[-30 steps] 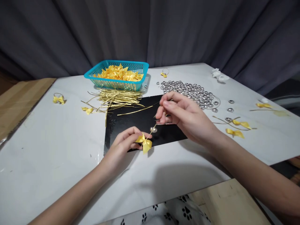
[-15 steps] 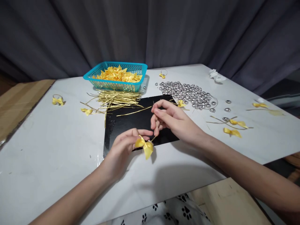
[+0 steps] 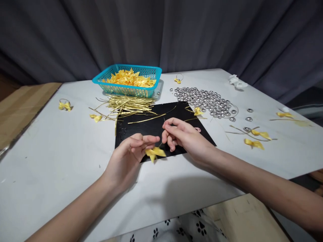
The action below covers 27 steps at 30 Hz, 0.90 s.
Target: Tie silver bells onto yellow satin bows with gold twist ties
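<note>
Just below the frame's centre, the yellow bow point(image 3: 158, 152), its long axis roughly sideways, sits against the nearer left hand point(image 3: 126, 157), whose grip cannot be told, while the right hand point(image 3: 184, 135), up and rightward, pinches the bow's gold wire point(image 3: 160, 144).

The white table point(image 3: 63, 188) supports all items. Clock positions are taken from the black sheet point(image 3: 123, 131), which lies flat at mid-table; 12 is the far edge.

- Basket point(image 3: 143, 87): 11 o'clock.
- Wires point(image 3: 131, 104): 10 o'clock, heaped, overlapping the sheet.
- Near ring point(image 3: 65, 106): between 9 and 10.
- Far ring point(image 3: 177, 81): between 12 and 1.
- Beads point(image 3: 207, 101): 2 o'clock, spread in a cluster.
- White scrap point(image 3: 237, 82): 2 o'clock, beyond the beads, crumpled.
- Bows point(image 3: 254, 144): 3 o'clock, loose.
</note>
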Available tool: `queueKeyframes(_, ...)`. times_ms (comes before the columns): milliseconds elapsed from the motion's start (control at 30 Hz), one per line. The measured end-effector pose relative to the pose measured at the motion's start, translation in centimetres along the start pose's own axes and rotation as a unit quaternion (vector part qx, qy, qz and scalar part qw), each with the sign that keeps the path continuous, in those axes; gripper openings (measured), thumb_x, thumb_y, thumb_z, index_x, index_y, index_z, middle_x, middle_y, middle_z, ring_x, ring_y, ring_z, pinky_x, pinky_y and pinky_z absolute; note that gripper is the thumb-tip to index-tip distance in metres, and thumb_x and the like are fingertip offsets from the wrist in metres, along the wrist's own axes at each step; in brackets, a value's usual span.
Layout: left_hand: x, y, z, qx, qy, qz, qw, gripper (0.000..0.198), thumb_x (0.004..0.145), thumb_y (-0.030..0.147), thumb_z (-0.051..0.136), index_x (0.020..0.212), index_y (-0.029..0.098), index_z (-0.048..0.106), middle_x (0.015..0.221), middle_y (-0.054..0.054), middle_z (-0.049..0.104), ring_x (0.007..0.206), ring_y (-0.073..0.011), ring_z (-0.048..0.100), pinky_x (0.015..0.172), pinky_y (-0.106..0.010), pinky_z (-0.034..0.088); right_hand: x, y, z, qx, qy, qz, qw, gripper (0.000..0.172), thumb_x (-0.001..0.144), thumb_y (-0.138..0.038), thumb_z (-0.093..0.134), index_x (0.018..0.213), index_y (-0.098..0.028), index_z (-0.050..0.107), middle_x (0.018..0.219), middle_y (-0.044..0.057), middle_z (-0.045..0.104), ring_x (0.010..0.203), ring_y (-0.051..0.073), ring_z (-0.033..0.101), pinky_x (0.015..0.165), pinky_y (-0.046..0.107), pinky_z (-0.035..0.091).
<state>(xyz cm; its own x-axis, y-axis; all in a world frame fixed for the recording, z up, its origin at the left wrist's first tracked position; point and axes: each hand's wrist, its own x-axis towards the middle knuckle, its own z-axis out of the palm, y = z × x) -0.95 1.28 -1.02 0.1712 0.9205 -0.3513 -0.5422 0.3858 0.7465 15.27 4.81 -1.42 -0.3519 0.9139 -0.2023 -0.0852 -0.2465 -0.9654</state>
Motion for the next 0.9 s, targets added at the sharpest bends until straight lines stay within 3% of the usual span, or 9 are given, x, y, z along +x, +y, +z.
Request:
queueKeyframes(100,0.3,0.1,-0.3,0.064,-0.009,0.012,0.998,0.022,0.072,0.022,0.059,0.051,0.018,0.055,0.062,0.001,0.059,0.069,-0.0127,0.058,0.071,-0.024,0.048,-0.1,0.0,0.2,0.005,0.016,0.01,1.0,0.012,0.088,-0.028,0.049,0.082,-0.019,0.045,0.061,-0.004,0.058,0.045,0.005,0.048,0.046,0.018,0.039)
queueKeyframes(200,0.6,0.2,-0.7,0.249,-0.028,0.082,0.965,0.021,0.077,0.032,0.061,0.061,0.018,0.059,0.067,-0.001,0.059,0.07,-0.0143,0.056,0.067,-0.024,0.045,0.0,-0.3,0.2,0.003,0.028,0.006,1.0,0.011,0.088,-0.026,0.049,0.081,-0.019,0.045,0.06,-0.004,0.058,0.049,0.006,0.052,0.05,0.018,0.042)
queueKeyframes(267,0.6,0.0,-0.8,0.396,-0.049,0.151,0.904,0.024,0.078,0.033,0.06,0.06,0.019,0.056,0.064,0.0,0.057,0.064,-0.0142,0.052,0.061,-0.025,0.04,0.1,-0.5,0.1,-0.001,0.027,0.002,1.0,0.01,0.088,-0.025,0.048,0.081,-0.019,0.045,0.06,-0.004,0.058,0.049,0.007,0.052,0.05,0.018,0.042)
queueKeyframes(367,0.4,-0.8,-0.9,0.579,-0.099,0.249,0.77,0.018,0.078,0.037,0.06,0.069,0.021,0.059,0.063,0.0,0.057,0.06,-0.0147,0.049,0.057,-0.026,0.035,0.1,-1.0,-0.1,0.0,0.022,-0.011,1.0,0.01,0.089,-0.023,0.047,0.08,-0.019,0.044,0.061,-0.004,0.059,0.047,0.006,0.051,0.049,0.017,0.041)
queueKeyframes(433,0.3,-1.6,-0.8,0.664,-0.131,0.29,0.677,0.019,0.078,0.04,0.06,0.085,0.023,0.062,0.069,-0.001,0.059,0.065,-0.0173,0.052,0.057,-0.027,0.034,0.0,-1.2,-0.2,-0.001,0.022,-0.023,0.999,0.01,0.089,-0.022,0.046,0.08,-0.019,0.044,0.062,-0.004,0.059,0.047,0.005,0.051,0.049,0.017,0.041)
queueKeyframes(500,0.3,-2.1,-0.7,0.715,-0.141,0.297,0.617,0.024,0.081,0.039,0.055,0.097,0.023,0.062,0.074,-0.003,0.061,0.069,-0.0197,0.054,0.057,-0.027,0.034,0.0,-1.4,-0.3,-0.004,0.026,-0.028,0.999,0.01,0.089,-0.022,0.046,0.08,-0.019,0.044,0.062,-0.004,0.059,0.046,0.005,0.05,0.048,0.016,0.04)
queueKeyframes(567,0.3,-2.4,-0.7,0.729,-0.133,0.286,0.608,0.023,0.083,0.036,0.052,0.099,0.023,0.062,0.078,-0.004,0.061,0.069,-0.0197,0.055,0.055,-0.027,0.033,-0.1,-1.6,-0.3,-0.005,0.028,-0.028,0.999,0.01,0.09,-0.022,0.045,0.08,-0.019,0.044,0.062,-0.004,0.059,0.046,0.005,0.049,0.048,0.016,0.04)
queueKeyframes(767,0.6,-2.4,-0.5,0.669,0.027,0.25,0.699,0.027,0.074,0.047,0.062,0.089,0.024,0.062,0.058,0.003,0.052,0.048,-0.0141,0.045,0.048,-0.025,0.023,-0.5,-2.0,-0.3,0.008,0.027,-0.027,0.999,0.009,0.089,-0.021,0.045,0.08,-0.019,0.044,0.062,-0.004,0.058,0.045,0.005,0.049,0.048,0.017,0.041)
queueKeyframes(900,1.1,-2.4,-0.2,0.678,0.042,0.229,0.697,0.019,0.077,0.042,0.06,0.077,0.024,0.063,0.066,0.001,0.056,0.056,-0.016,0.049,0.049,-0.026,0.022,-0.7,-2.2,-0.3,0.006,0.028,-0.03,0.999,0.009,0.089,-0.021,0.045,0.081,-0.019,0.044,0.063,-0.004,0.057,0.046,0.005,0.049,0.049,0.018,0.041)
